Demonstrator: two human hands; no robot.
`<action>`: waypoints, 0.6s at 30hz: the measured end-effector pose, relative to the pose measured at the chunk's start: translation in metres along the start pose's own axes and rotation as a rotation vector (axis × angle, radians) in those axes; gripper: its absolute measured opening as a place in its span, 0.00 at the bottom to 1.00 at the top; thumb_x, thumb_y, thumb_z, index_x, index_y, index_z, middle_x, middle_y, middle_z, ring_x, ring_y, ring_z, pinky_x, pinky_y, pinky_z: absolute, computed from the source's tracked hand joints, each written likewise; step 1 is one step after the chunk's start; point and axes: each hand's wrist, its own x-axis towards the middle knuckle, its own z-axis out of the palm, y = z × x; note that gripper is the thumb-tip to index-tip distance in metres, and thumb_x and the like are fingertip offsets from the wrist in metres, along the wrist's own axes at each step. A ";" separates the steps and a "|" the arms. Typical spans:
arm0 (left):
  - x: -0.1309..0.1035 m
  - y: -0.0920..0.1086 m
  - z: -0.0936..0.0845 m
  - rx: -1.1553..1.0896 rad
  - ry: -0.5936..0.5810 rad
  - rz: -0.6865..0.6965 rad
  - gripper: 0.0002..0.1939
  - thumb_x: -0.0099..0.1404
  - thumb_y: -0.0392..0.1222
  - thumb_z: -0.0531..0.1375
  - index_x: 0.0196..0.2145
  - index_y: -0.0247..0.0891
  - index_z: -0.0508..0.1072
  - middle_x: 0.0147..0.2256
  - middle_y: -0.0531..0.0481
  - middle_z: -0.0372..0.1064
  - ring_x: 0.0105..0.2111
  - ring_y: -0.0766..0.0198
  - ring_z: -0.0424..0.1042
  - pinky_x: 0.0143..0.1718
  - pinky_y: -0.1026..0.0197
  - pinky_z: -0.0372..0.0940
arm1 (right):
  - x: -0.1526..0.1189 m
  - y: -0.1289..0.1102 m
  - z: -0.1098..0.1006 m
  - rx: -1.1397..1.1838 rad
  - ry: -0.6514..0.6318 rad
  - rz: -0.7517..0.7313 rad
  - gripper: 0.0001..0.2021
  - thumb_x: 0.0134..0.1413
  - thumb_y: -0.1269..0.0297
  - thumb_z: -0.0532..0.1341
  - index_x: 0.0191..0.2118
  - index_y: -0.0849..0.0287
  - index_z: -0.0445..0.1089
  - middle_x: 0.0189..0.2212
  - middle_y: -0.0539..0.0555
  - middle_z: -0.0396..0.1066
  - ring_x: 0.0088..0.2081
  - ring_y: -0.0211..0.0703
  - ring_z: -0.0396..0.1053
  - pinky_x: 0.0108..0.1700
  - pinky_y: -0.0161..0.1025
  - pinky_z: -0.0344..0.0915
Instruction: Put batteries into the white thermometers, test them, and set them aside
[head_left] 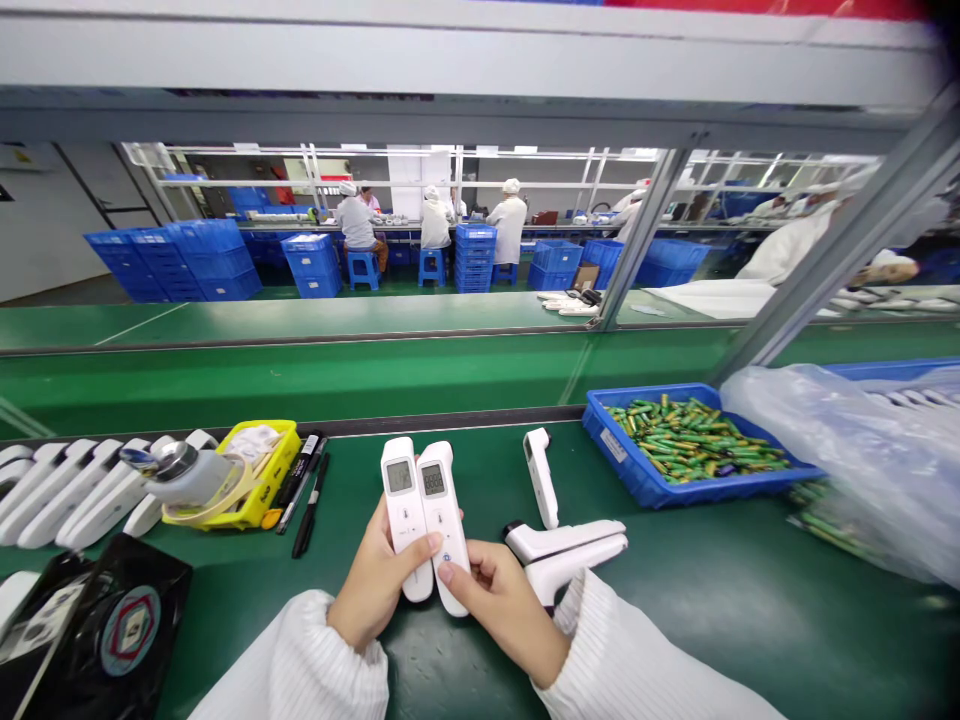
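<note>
Two white infrared thermometers are held side by side, screens up, above the green bench. My left hand (380,577) is closed around the left thermometer (406,510), its thumb reaching across to the other one. My right hand (502,598) grips the right thermometer (442,515), thumb on its lower front near a button. Segments show on the right screen; the left screen looks greyer. Just beyond my right hand, a pair of thermometers (574,540) lies on the bench, partly behind my wrist. Another thermometer (541,476) lies farther back.
A blue tray (616,452) of green batteries (690,435) stands back right, beside plastic bags (847,450). At left are a yellow basket (259,500) holding a bottle (191,480), pens (309,508), a row of thermometers (75,490) and a black box (150,640). A conveyor (300,375) runs behind.
</note>
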 end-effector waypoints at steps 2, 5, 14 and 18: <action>0.000 0.000 0.000 -0.002 0.003 -0.001 0.27 0.53 0.37 0.66 0.50 0.38 0.64 0.42 0.41 0.75 0.43 0.51 0.74 0.44 0.52 0.68 | 0.000 0.001 0.000 -0.007 0.004 0.006 0.23 0.52 0.45 0.60 0.28 0.66 0.70 0.20 0.48 0.58 0.24 0.34 0.52 0.26 0.32 0.49; 0.001 -0.001 0.001 -0.015 -0.002 -0.002 0.31 0.52 0.38 0.67 0.53 0.39 0.62 0.42 0.42 0.75 0.45 0.50 0.73 0.43 0.51 0.68 | -0.001 0.000 0.000 -0.013 0.009 0.011 0.23 0.51 0.44 0.60 0.28 0.65 0.69 0.20 0.48 0.58 0.24 0.35 0.52 0.25 0.32 0.49; 0.001 0.002 -0.001 -0.053 -0.058 0.027 0.26 0.52 0.36 0.67 0.47 0.37 0.64 0.41 0.41 0.75 0.42 0.52 0.74 0.43 0.52 0.67 | 0.000 -0.007 0.002 -0.016 -0.020 -0.001 0.25 0.49 0.42 0.60 0.28 0.65 0.70 0.20 0.50 0.60 0.24 0.36 0.54 0.26 0.34 0.52; -0.001 0.001 0.001 -0.063 -0.010 0.076 0.26 0.47 0.38 0.70 0.43 0.35 0.67 0.39 0.40 0.75 0.37 0.53 0.75 0.39 0.53 0.67 | -0.004 -0.003 0.002 0.011 -0.022 0.048 0.25 0.50 0.40 0.58 0.29 0.62 0.70 0.19 0.48 0.57 0.22 0.36 0.53 0.25 0.34 0.53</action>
